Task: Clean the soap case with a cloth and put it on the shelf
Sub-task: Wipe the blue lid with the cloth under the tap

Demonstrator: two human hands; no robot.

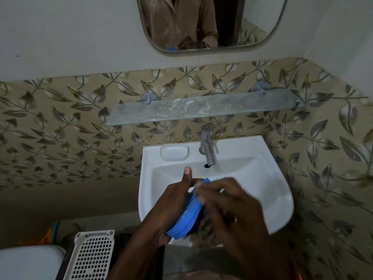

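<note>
Both hands (pixel 201 203) grip blue soap case (pixel 186 217) above sink (pixel 278 190).

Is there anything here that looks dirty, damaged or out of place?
The glass shelf above the sink shows whitish smears across its middle. Otherwise nothing stands out: both hands hold the blue soap case over the basin.

Both hands are bare, left hand (pixel 173 201) and right hand (pixel 232 207), with short, plain nails and bare forearms. At twelve o'clock the mirror (pixel 262 43) reflects a brown, long-sleeved collared shirt. An orange strip shows at five o'clock beside the right forearm.
</note>
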